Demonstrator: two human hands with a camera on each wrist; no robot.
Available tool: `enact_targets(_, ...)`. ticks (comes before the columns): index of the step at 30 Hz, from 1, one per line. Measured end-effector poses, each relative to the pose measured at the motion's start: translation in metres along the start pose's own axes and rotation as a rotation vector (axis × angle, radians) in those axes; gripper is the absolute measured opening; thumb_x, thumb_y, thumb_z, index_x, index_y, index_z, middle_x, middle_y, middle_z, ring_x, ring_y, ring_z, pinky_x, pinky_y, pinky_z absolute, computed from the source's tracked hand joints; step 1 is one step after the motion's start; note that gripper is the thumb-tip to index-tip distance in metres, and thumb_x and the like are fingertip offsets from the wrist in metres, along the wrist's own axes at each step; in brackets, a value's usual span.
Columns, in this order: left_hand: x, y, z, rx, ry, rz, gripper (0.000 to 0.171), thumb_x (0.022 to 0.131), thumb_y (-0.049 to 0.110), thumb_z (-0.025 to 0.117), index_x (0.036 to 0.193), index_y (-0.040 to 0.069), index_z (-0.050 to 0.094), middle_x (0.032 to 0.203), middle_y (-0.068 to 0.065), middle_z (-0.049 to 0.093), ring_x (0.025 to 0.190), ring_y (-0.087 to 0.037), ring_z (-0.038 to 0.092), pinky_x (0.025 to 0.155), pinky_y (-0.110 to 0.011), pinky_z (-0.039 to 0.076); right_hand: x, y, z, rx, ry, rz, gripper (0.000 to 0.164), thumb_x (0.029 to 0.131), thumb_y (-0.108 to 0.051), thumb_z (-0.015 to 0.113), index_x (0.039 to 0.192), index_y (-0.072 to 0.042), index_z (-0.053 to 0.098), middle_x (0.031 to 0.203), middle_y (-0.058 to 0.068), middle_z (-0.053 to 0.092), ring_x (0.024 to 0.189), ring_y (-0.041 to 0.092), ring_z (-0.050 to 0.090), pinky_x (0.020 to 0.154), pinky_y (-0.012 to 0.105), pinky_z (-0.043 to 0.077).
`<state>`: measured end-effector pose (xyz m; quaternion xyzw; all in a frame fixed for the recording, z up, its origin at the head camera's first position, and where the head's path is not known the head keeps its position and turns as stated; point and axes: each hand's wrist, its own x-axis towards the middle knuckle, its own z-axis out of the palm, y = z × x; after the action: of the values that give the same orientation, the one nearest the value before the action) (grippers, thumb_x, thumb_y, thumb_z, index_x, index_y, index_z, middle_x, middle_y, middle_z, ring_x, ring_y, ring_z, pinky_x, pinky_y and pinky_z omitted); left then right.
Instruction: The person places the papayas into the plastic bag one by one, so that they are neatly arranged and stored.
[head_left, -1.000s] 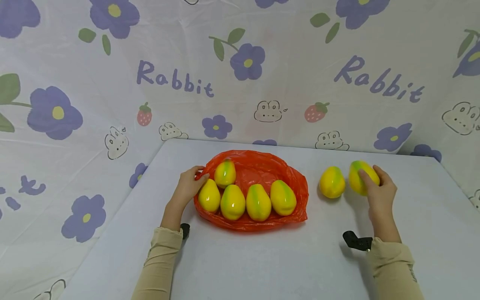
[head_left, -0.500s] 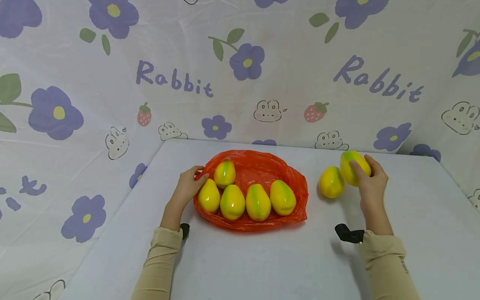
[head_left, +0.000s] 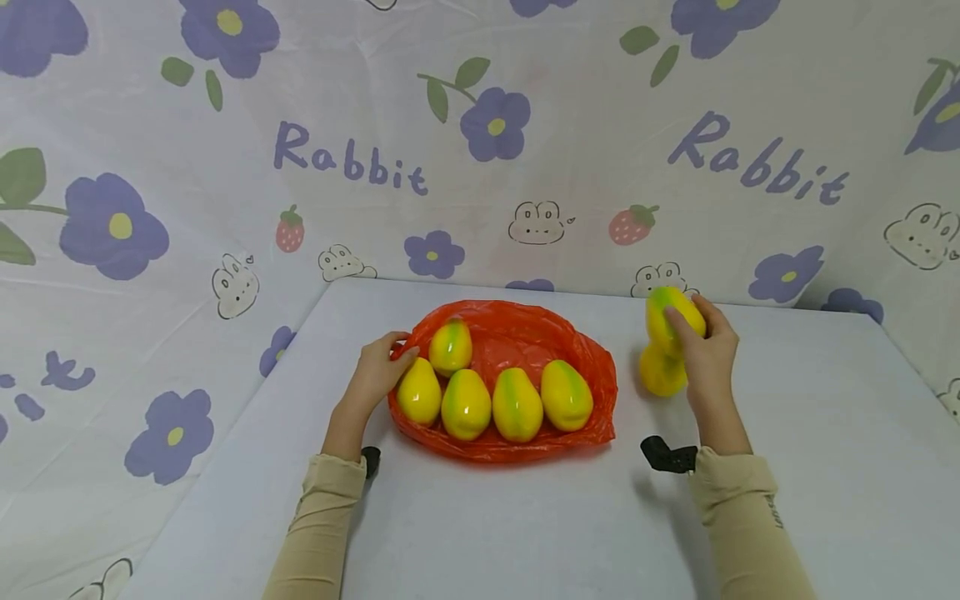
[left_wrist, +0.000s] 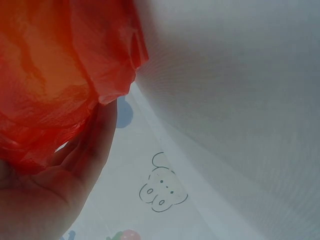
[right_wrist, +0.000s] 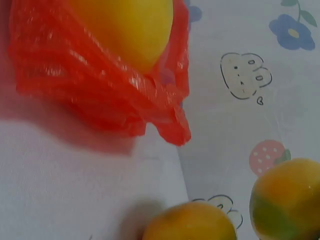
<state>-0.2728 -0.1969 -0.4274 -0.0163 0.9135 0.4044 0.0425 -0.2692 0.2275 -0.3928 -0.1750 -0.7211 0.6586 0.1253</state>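
Observation:
My left hand [head_left: 377, 371] holds the left rim of a red plastic bag [head_left: 517, 333], thumb inside and fingers outside; the left wrist view shows the bag's film [left_wrist: 105, 55] against the fingers. The bag lies spread open with several glossy yellow fruits [head_left: 467, 406] in it, green-streaked and papaya-like. To the bag's right, my right hand [head_left: 712, 358] grips another such fruit [head_left: 660, 308] between thumb and fingers, raised above the table. Beneath it, partly covered in the head view, one more fruit [head_left: 662, 377] stands on the table. The right wrist view shows the held fruit [right_wrist: 287, 200] but no fingers.
Everything stands on a white table [head_left: 510, 533]. Behind it hangs a white cloth [head_left: 585, 150] printed with purple flowers, rabbits and strawberries. A black wrist mount [head_left: 667, 456] sticks out beside the right wrist, and another [head_left: 371, 461] sits at the left wrist.
My right hand has carried its fruit leftward and upward, from beside the loose fruit to above it. The left hand, the bag and the fruits inside have stayed put.

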Motion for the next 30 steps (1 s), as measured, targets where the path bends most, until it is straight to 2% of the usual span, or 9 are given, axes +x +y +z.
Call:
enact_targets(7, 0.001, -0.001, 0.001, 0.0, 0.005, 0.005, 0.047, 0.1, 0.031, 0.053, 0.141, 0.01, 0.047, 0.135, -0.019, 0.055, 0.115, -0.033, 0.056, 0.101, -0.047, 0.051, -0.003, -0.002, 0.017, -0.034, -0.022, -0.004, 0.06, 0.095, -0.041, 0.059, 0.15, -0.027, 0.039, 0.155, 0.001, 0.038, 0.133, 0.018, 0.039, 0.12, 0.036, 0.031)
enact_targets(14, 0.002, -0.001, 0.002, 0.002, 0.003, 0.005, 0.047, 0.101, 0.031, 0.053, 0.142, 0.009, 0.046, 0.135, -0.019, 0.054, 0.115, -0.033, 0.056, 0.102, -0.047, 0.051, -0.009, -0.003, 0.032, -0.011, -0.06, -0.024, 0.06, 0.095, -0.039, 0.061, 0.149, -0.023, 0.041, 0.152, 0.003, 0.042, 0.127, 0.016, 0.042, 0.117, 0.033, 0.035)
enact_targets(25, 0.0, 0.0, 0.001, 0.009, 0.009, 0.01, 0.047, 0.1, 0.03, 0.053, 0.142, 0.009, 0.046, 0.134, -0.02, 0.055, 0.114, -0.033, 0.057, 0.1, -0.048, 0.051, -0.019, -0.004, 0.057, -0.031, -0.139, -0.035, 0.06, 0.096, -0.04, 0.059, 0.15, -0.025, 0.038, 0.155, -0.002, 0.038, 0.134, 0.019, 0.041, 0.118, 0.033, 0.034)
enact_targets(30, 0.0, 0.001, 0.001, 0.007, 0.012, 0.011, 0.047, 0.1, 0.031, 0.054, 0.141, 0.008, 0.047, 0.133, -0.02, 0.056, 0.113, -0.033, 0.057, 0.1, -0.047, 0.052, -0.022, -0.005, 0.065, -0.007, -0.178, -0.001, 0.062, 0.096, -0.039, 0.06, 0.151, -0.025, 0.036, 0.158, -0.003, 0.034, 0.138, 0.018, 0.038, 0.119, 0.033, 0.033)
